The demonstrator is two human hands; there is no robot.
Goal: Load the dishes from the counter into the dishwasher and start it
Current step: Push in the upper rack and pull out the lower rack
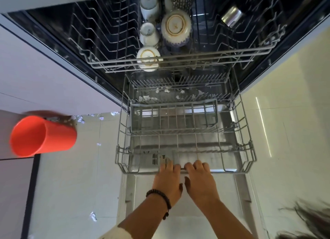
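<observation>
The dishwasher stands open with its door (178,221) folded down. The grey lower rack (247,149) is pulled out over the door and holds only an empty cutlery basket (175,117). My left hand (168,180) and my right hand (200,180) lie side by side, fingers curled over the rack's front rail. The upper rack (107,42) above carries several upturned white cups (149,59), a patterned bowl (175,28) and a steel cup (232,16).
An orange plastic cup (42,136) lies on its side at the left on the edge of a counter. Small scraps of paper (92,216) are scattered on the white tiled floor (75,185) and inside the machine. White cabinet fronts flank the dishwasher.
</observation>
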